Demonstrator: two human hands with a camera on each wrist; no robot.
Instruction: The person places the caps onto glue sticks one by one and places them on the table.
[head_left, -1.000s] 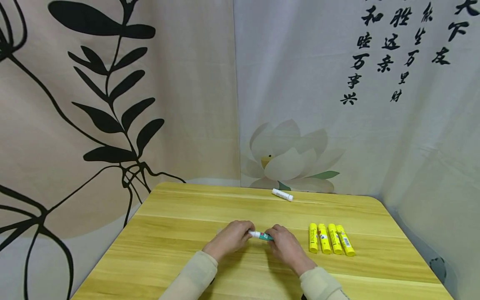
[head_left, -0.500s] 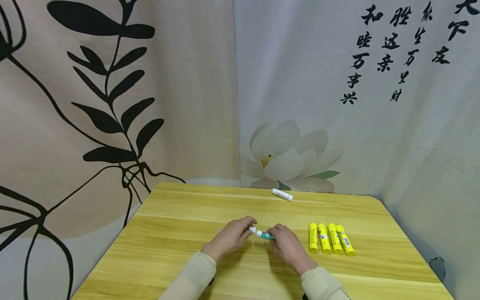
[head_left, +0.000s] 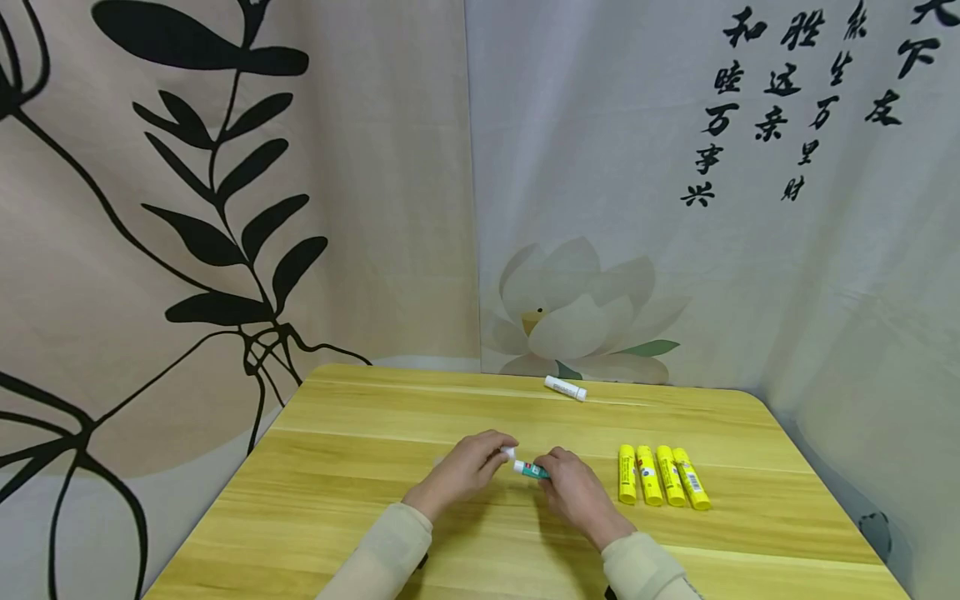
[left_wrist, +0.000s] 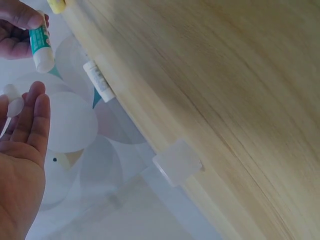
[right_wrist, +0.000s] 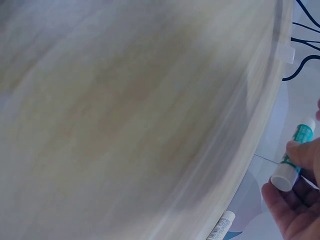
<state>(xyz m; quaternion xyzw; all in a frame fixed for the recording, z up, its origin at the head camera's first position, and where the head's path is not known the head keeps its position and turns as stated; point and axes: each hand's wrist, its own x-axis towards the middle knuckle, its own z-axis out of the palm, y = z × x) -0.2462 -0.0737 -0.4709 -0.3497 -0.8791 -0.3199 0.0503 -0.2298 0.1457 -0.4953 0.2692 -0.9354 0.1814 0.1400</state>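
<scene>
My right hand point(head_left: 573, 492) grips a green-and-white glue stick point(head_left: 531, 470) by its body, its uncapped white end facing left. A small white cap point(left_wrist: 13, 102) is pinched between the thumb and fingers of my left hand point(head_left: 468, 468). Cap and stick are a short gap apart, both held above the table. In the right wrist view the thumb lies across the green label of the stick point(right_wrist: 303, 134). At the far edge of the table lies a white tube point(head_left: 566, 388) with printing on it.
Several yellow glue sticks point(head_left: 648, 477) lie side by side right of my right hand on the wooden table point(head_left: 360, 433). A translucent whitish square piece point(left_wrist: 177, 162) lies on the table, mostly hidden behind my left hand in the head view. Printed curtains hang behind.
The white cap has come off the glue stick and moved away with my left hand, up and slightly left of the stick's end. My right hand has hardly moved.
</scene>
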